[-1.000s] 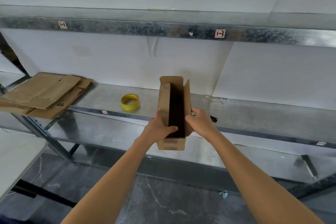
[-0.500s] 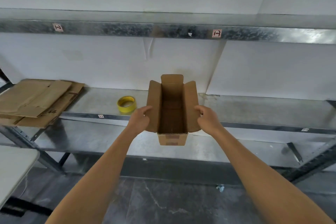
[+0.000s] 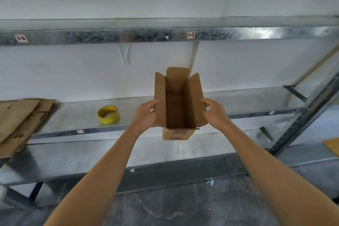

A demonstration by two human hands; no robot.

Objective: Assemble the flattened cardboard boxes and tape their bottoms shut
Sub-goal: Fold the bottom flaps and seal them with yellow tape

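The box (image 3: 175, 113), narrower a second ago, now gapes square (left hand (image 3: 145, 115) and right hand (image 3: 215, 113) pinching its side flaps).

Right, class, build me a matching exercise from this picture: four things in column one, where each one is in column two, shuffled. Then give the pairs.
Column one
1. open cardboard box
2. yellow tape roll
3. flattened boxes
4. "1-3" label

Column two
A. stuck on the upper shelf beam
B. lying on the metal shelf, left of both hands
C. stacked at the far left end of that shelf
D. held between the left hand and the right hand

Pairs: 1-D, 2-B, 3-C, 4-A
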